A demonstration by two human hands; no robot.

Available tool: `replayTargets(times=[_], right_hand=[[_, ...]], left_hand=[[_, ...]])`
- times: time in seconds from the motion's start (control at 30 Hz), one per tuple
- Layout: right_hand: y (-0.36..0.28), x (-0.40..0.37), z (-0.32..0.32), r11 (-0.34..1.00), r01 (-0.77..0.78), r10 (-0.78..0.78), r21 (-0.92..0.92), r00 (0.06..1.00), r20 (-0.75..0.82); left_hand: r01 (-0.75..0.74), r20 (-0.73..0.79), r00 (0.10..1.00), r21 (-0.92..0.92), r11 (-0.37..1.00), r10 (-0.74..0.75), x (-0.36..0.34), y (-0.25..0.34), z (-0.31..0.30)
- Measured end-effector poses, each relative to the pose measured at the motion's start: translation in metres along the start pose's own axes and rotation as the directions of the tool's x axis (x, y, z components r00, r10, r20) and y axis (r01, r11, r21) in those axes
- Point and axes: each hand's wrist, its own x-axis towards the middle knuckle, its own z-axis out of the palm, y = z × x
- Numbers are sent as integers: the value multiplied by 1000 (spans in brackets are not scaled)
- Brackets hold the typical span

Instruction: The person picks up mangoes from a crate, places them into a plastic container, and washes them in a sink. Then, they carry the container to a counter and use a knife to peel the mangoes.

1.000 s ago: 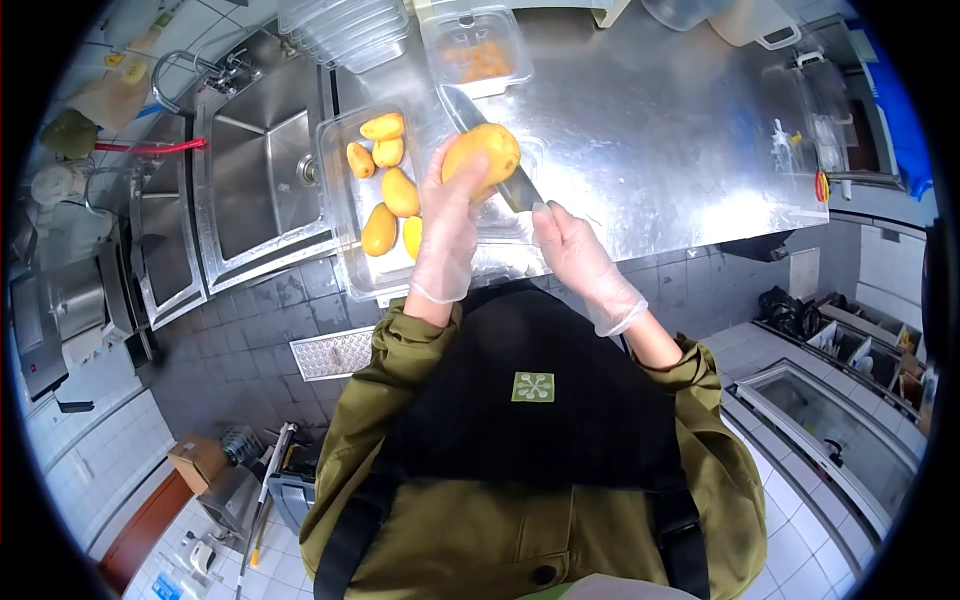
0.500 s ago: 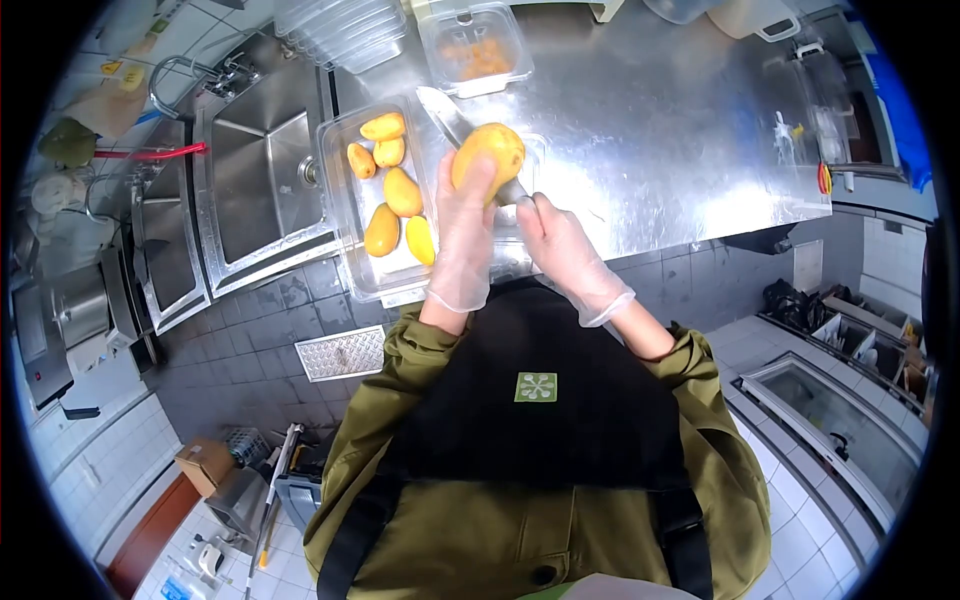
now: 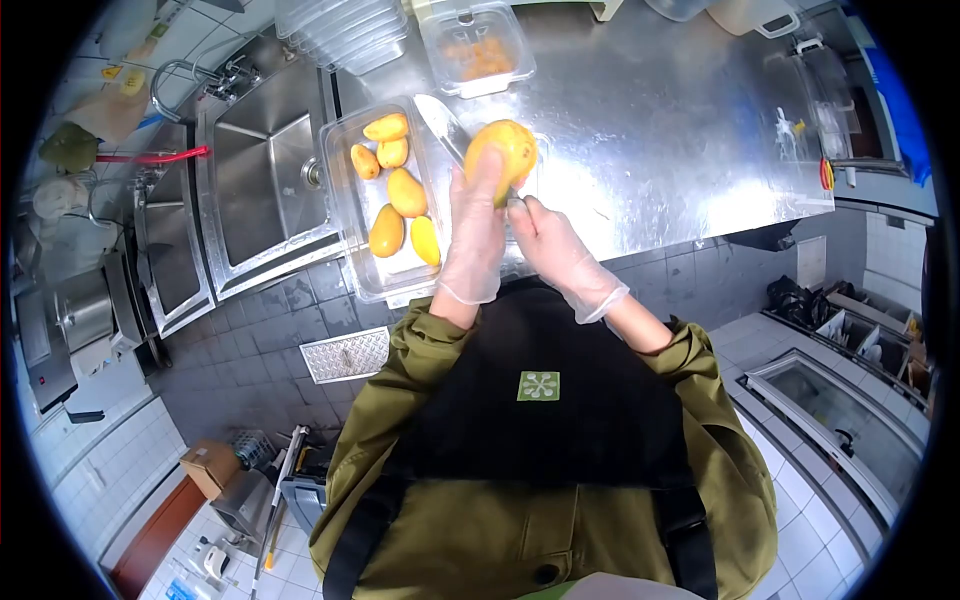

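Observation:
My left hand, in a clear glove, is wrapped round a yellow mango above the steel counter. In my gloved right hand is the handle of a knife. Its broad blade passes beneath the mango and sticks out at the upper left; the middle of the blade is hidden by the fruit. Just left of my hands a clear plastic tub holds several mangoes, some whole and one that looks cut.
Two steel sinks with faucets lie to the left. At the back, a clear container with orange pieces stands beside stacked clear containers. The steel counter stretches right, its front edge close to my body.
Both hands have shifted slightly, the mango and knife moving a little to the right with my left hand. My right hand has come closer to the left one.

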Motion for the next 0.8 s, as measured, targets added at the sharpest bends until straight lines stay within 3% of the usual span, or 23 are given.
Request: replayTargets(times=[0.23, 0.33, 0.4, 0.47, 0.53, 0.63, 0.73, 0.8], right_hand=[[10, -12, 8, 999, 32, -31, -8, 999, 10], [13, -9, 13, 995, 93, -91, 36, 994, -56], [15, 0, 0, 931, -168, 109, 324, 976, 191], [3, 13, -26, 811, -473, 312, 344, 847, 430], [-2, 14, -43, 712, -538, 237, 452, 789, 566], [3, 7, -51, 642, -589, 182, 490, 738, 650], [7, 1, -54, 647, -607, 176, 462, 708, 683], [13, -1, -55, 697, -587, 166, 411, 690, 704]], left_hand=[[37, -3, 999, -3, 999, -37, 6, 12, -2], [48, 45, 998, 45, 998, -50, 11, 9, -7], [105, 142, 985, -42, 994, -98, 20, 6, -12], [174, 240, 963, -192, 966, -126, 28, 6, -22], [270, 342, 930, -397, 877, -131, 34, 9, -27], [355, 257, 930, -458, 815, -262, 34, 11, -26], [563, 356, 826, -550, 617, -437, 45, 0, -44], [702, 529, 711, -574, 422, -463, 49, -7, -54]])
